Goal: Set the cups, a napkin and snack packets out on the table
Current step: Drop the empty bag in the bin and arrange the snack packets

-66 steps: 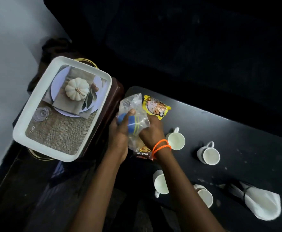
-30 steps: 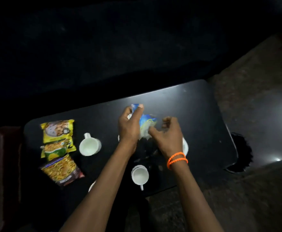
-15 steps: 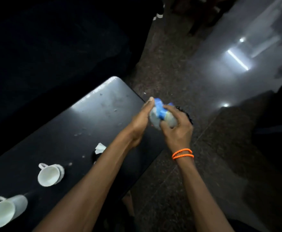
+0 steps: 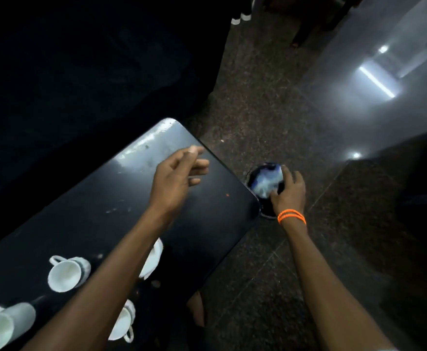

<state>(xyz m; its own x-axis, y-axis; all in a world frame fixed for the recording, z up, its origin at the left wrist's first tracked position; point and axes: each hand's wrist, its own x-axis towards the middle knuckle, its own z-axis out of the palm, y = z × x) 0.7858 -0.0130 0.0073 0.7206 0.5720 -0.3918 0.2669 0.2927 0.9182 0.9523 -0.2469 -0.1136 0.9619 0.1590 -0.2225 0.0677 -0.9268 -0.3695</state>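
Cups: three white cups on the black table, one left of your forearm, one at the lower-left corner, one at the near edge.
Napkin: a white piece peeks out from behind your left forearm; can't tell for sure what it is.
Snack packets: none in view.
Bin: one dark round bin on the floor just beside the table corner, crumpled clear-and-blue plastic wrapper at its mouth.
Left hand: over the table's far end, fingers loosely curled, holding nothing.
Right hand: over the bin, fingers touching the wrapper; grip or release, can't tell. Two orange bands on that wrist.
Cups vs hands: all near you, well apart from both hands.
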